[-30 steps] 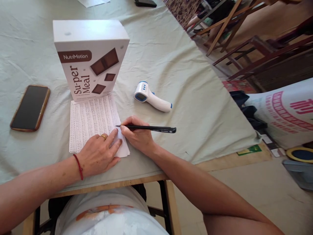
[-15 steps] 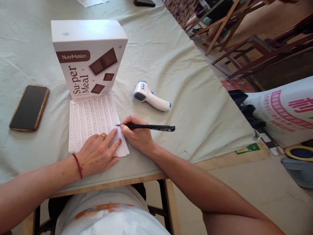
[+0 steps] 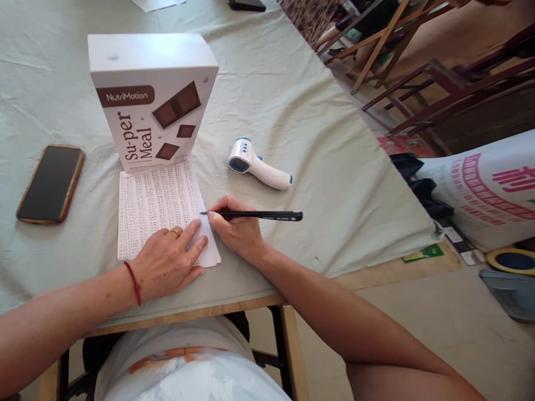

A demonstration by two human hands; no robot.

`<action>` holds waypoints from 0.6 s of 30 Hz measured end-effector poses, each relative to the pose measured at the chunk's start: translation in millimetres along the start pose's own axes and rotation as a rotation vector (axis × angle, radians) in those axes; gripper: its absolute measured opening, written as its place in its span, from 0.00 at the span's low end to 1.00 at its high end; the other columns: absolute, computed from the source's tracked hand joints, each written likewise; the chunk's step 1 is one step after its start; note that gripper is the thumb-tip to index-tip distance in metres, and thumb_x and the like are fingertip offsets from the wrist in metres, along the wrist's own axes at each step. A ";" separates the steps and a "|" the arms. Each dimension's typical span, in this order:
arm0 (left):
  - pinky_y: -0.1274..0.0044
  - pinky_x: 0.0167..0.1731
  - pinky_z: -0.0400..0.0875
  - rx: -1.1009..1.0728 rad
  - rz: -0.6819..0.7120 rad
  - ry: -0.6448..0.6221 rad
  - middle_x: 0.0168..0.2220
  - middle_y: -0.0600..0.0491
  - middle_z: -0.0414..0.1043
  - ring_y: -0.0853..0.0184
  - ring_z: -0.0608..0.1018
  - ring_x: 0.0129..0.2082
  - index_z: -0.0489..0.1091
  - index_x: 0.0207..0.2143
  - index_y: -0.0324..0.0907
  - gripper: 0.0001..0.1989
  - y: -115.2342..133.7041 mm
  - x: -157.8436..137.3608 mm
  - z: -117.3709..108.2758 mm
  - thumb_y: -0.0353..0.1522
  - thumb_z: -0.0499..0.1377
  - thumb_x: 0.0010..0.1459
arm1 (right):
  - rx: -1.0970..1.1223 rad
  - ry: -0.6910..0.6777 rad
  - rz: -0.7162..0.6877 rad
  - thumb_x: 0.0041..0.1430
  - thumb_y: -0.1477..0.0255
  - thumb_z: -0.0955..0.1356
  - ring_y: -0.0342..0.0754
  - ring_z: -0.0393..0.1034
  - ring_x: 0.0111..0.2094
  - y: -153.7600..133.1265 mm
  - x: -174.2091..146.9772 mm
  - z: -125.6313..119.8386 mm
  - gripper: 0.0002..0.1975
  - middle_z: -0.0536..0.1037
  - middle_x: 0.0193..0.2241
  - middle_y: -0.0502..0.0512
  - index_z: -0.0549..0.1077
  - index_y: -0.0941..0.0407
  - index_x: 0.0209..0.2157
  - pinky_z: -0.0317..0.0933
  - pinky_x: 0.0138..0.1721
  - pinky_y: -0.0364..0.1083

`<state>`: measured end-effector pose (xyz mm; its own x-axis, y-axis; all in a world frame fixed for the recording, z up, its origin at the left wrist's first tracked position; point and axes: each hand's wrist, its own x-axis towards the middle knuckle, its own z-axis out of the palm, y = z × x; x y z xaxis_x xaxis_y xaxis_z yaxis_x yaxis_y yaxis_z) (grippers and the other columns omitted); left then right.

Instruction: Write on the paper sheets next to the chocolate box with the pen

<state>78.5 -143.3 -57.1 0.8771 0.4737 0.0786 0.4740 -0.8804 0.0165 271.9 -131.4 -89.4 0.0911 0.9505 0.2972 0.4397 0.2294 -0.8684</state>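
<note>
Shifted slightly right since the earlier frames: slim black pen [image 3: 254, 214], tip now a touch further along the line, cap end reaching a bit further right; otherwise nothing displaced. Nearest to camera, white garment with orange print [image 3: 188, 367] at bottom edge, then bare wooden table edge [image 3: 209, 314]. Left hand [image 3: 169, 262] lay flat, fingers spread and closed on nothing, pinning the lower right part of a white lined sheet covered in small handwriting [image 3: 154, 200]; gold ring and red thread bracelet worn. Right hand [image 3: 236, 231] pinched tight around the pen, shaft almost horizontal, tip touching the sheet's right edge about two-thirds down. Judged mostly done: rows of script filled the visible page down to the hands, only the strip hidden under and beside the fingers possibly left; cannot tell how much. Further out, white and blue infrared thermometer gun [image 3: 259, 167] lying on pale green tablecloth [image 3: 292, 111], right of the sheet and apart from it. Dark smartphone in brown case [image 3: 50, 184] lying well left. Upright white carton with brown chocolate print [image 3: 152, 100] standing at the sheet's top edge, touching it. Beyond the table, wooden chair frames [image 3: 418, 72] and a white printed sack [image 3: 489, 189].
</note>
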 end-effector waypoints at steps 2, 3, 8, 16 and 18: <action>0.68 0.35 0.72 0.001 -0.003 -0.004 0.63 0.36 0.62 0.58 0.77 0.39 0.68 0.55 0.36 0.22 0.2 0.0 0.2 0.41 0.57 0.65 | -0.006 -0.005 0.002 0.50 0.72 0.64 0.42 0.60 0.22 0.2 -0.3 0.6 0.05 0.67 0.19 0.46 0.65 0.53 0.22 0.58 0.25 0.42; 0.68 0.35 0.72 0.001 -0.002 -0.003 0.63 0.36 0.62 0.58 0.77 0.39 0.68 0.55 0.36 0.22 0.1 -0.1 0.4 0.41 0.57 0.65 | -0.006 -0.007 -0.001 0.50 0.72 0.64 0.42 0.60 0.22 0.4 -0.5 1.0 0.05 0.67 0.19 0.46 0.65 0.53 0.22 0.58 0.26 0.42; 0.68 0.35 0.72 -0.001 0.002 0.010 0.62 0.36 0.63 0.58 0.77 0.38 0.68 0.54 0.36 0.22 -0.6 -0.3 0.7 0.41 0.57 0.65 | 0.004 -0.003 -0.024 0.50 0.73 0.64 0.42 0.59 0.22 0.6 -1.3 2.1 0.05 0.67 0.19 0.46 0.64 0.53 0.22 0.57 0.26 0.42; 0.68 0.36 0.72 -0.016 -0.001 -0.008 0.63 0.36 0.62 0.58 0.77 0.40 0.67 0.55 0.36 0.22 -1.1 -0.6 0.4 0.41 0.57 0.65 | -0.004 0.008 -0.012 0.49 0.72 0.64 0.42 0.59 0.22 1.1 0.1 -0.6 0.05 0.67 0.19 0.46 0.65 0.53 0.22 0.58 0.25 0.43; 0.68 0.36 0.72 -0.012 0.004 -0.002 0.62 0.36 0.63 0.58 0.77 0.39 0.67 0.55 0.36 0.22 -1.4 -0.5 1.0 0.41 0.57 0.65 | 0.001 0.014 -0.015 0.49 0.72 0.64 0.42 0.59 0.22 1.2 0.5 -0.9 0.05 0.67 0.19 0.46 0.65 0.53 0.22 0.58 0.25 0.43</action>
<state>77.4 -142.3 -58.1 0.8789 0.4707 0.0771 0.4699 -0.8822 0.0284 273.2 -130.8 -89.9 0.0970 0.9438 0.3159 0.4398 0.2441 -0.8643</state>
